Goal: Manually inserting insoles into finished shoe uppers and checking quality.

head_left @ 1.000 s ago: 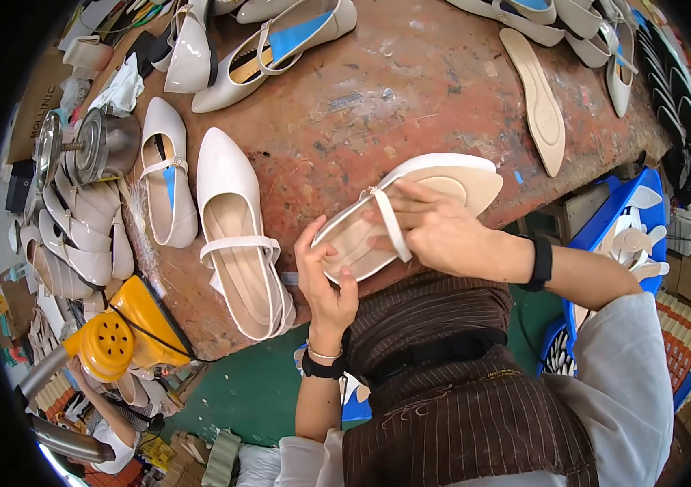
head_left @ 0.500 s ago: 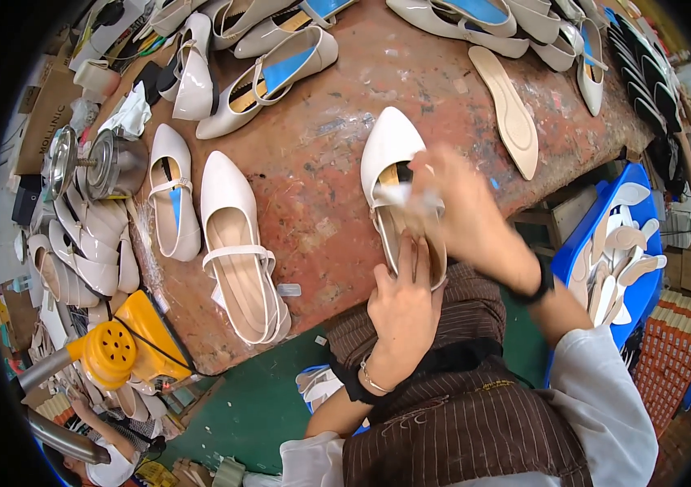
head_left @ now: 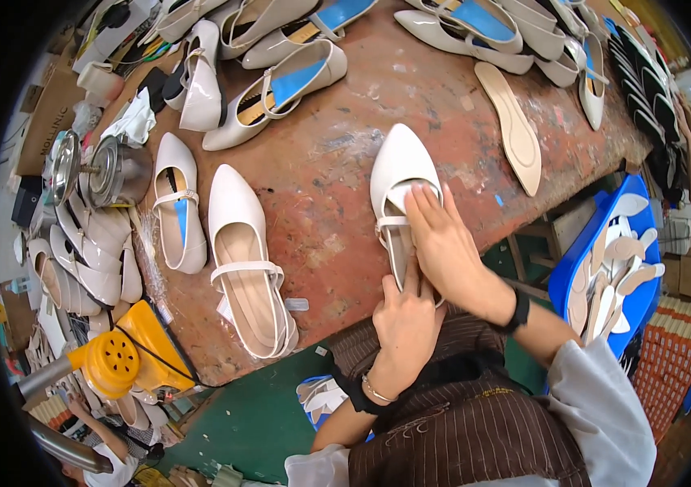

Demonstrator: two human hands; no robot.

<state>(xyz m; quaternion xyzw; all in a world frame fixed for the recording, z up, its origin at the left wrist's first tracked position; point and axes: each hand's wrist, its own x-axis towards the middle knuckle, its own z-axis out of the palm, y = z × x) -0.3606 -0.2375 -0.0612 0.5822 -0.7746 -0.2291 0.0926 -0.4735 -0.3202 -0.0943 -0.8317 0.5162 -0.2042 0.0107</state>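
Note:
A glossy off-white pointed flat shoe (head_left: 401,154) lies on the worn reddish-brown table, toe pointing away from me. My left hand (head_left: 405,325) grips it at the heel end, its fingers reaching inside and hiding most of the back. Flat and stretched out, my right hand (head_left: 453,256) presses into the front opening. A small white piece (head_left: 398,195) shows by its fingertips; its kind cannot be made out. To the left stands a similar strapped shoe (head_left: 237,199) with a beige insole inside. Beside that one lies another strapped shoe (head_left: 192,247) with a blue patch inside.
A loose beige insole (head_left: 516,134) lies at the right of the table. Several more shoes (head_left: 309,77) crowd the far edge. At the left are a metal pot (head_left: 122,174) and a yellow lamp-like device (head_left: 112,364). A blue bin (head_left: 565,272) of insoles stands beyond the right edge.
My right hand, blurred above the opening with something white, has come down flat into the shoe's front. The left hand stays at the heel. The whole view has shifted slightly.

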